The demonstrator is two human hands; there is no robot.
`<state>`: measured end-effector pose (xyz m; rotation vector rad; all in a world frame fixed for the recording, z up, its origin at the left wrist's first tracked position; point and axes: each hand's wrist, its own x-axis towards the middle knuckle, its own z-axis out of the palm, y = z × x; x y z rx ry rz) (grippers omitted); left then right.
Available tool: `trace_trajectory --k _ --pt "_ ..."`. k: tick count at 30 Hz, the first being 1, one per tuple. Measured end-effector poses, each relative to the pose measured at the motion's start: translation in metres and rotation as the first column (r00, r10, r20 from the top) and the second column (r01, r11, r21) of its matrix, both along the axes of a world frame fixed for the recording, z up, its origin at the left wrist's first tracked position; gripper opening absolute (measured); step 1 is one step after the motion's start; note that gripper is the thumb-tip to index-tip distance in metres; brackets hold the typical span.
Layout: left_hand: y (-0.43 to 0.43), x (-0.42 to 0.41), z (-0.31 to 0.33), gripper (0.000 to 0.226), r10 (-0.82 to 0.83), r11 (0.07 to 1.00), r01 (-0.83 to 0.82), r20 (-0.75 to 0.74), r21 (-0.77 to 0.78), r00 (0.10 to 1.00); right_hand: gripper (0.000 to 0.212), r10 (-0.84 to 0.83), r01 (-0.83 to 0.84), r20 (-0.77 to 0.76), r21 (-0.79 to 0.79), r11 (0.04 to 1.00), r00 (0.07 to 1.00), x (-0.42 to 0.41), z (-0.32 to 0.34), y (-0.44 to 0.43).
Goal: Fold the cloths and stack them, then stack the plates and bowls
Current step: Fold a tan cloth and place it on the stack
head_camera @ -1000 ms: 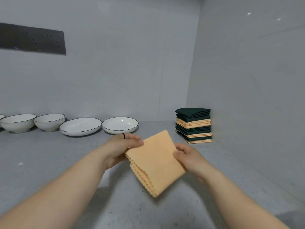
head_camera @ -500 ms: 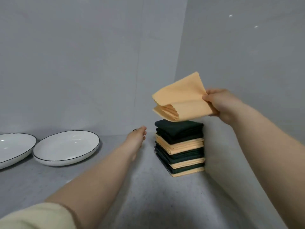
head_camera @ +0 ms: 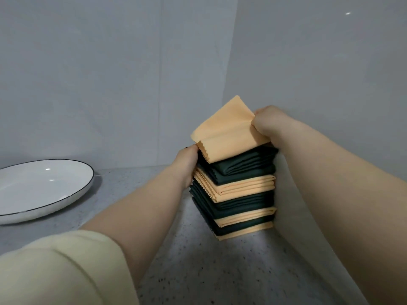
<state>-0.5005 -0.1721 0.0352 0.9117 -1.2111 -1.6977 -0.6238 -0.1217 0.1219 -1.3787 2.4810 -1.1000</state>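
Plate [head_camera: 44,188]: white, dark-rimmed, at lower left on the grey counter [head_camera: 220,271].
Left hand [head_camera: 187,166]: centre, against the pile's left side; fingers hidden, so I cannot tell if it grips.
Stack of cloths [head_camera: 240,199]: centre right, green and orange layers.
Orange cloth [head_camera: 229,133]: folded and tilted, its near edge on the stack.
Right hand [head_camera: 268,124]: pinches the cloth's right edge.
Doing it well: lay it flat, edges squared, pile braced.

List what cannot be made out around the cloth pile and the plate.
Head view:
- Plate: left part cut off by the frame edge.
- Left hand: fingertips hidden against the cloth pile; grip unclear.
- Right hand: fingers hidden under the orange cloth it pinches.
- Pile's far side: hidden by its front.
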Motion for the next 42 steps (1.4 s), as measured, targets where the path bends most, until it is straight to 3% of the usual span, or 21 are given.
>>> trace_trajectory --k 3,6,12,15,17,19,24,31,35,38,42 --pt "0.002 0.003 0.003 0.026 0.005 0.999 -0.005 -0.004 -0.031 1.000 0.034 -0.019 0.046 -0.175 0.154 0.987 0.984 0.009 0.002 0.009" --pt "0.003 0.005 0.003 0.027 -0.007 0.998 0.009 0.032 -0.061 0.999 0.032 -0.034 0.173 -0.417 0.300 0.938 0.908 0.022 0.001 0.016" --pt "0.007 0.006 0.004 0.032 -0.035 0.993 0.045 0.100 -0.106 0.994 0.040 0.072 0.146 -0.579 0.320 0.936 0.812 0.020 -0.024 0.016" --pt "0.008 0.005 0.006 0.032 -0.038 0.991 0.053 0.119 -0.120 0.992 0.044 0.090 0.011 -0.474 0.208 0.978 0.876 0.020 -0.023 0.015" --pt "0.009 0.004 0.007 0.032 -0.040 0.991 0.055 0.128 -0.122 0.991 0.046 0.205 -0.140 -0.307 0.220 0.965 0.930 0.026 -0.020 0.015" --pt "0.010 0.005 0.007 0.033 -0.043 0.990 0.060 0.131 -0.128 0.990 0.046 0.344 -0.276 -0.213 0.295 0.915 0.914 0.029 -0.023 0.013" --pt "0.005 0.005 0.000 0.026 -0.089 0.985 0.111 0.162 -0.130 0.983 0.045 0.408 -0.304 -0.157 0.446 0.842 0.899 0.017 -0.044 0.010" --pt "0.003 0.018 -0.013 0.028 -0.049 0.981 0.089 0.224 -0.170 0.973 0.044 0.418 -0.353 -0.058 0.439 0.826 0.906 0.012 -0.067 0.008" --pt "-0.002 0.048 -0.003 0.039 0.068 0.971 0.011 0.317 -0.239 0.946 0.041 0.395 -0.346 -0.114 0.304 0.887 0.911 0.016 -0.050 0.018" --pt "0.004 0.074 0.009 0.036 0.121 0.957 -0.011 0.366 -0.290 0.923 0.038 0.333 -0.309 -0.177 0.151 0.939 0.926 0.024 -0.035 0.032" --pt "0.026 0.113 0.014 0.031 0.148 0.934 0.027 0.455 -0.356 0.878 0.035 0.276 -0.268 -0.257 0.068 0.961 0.926 0.041 -0.021 0.055"
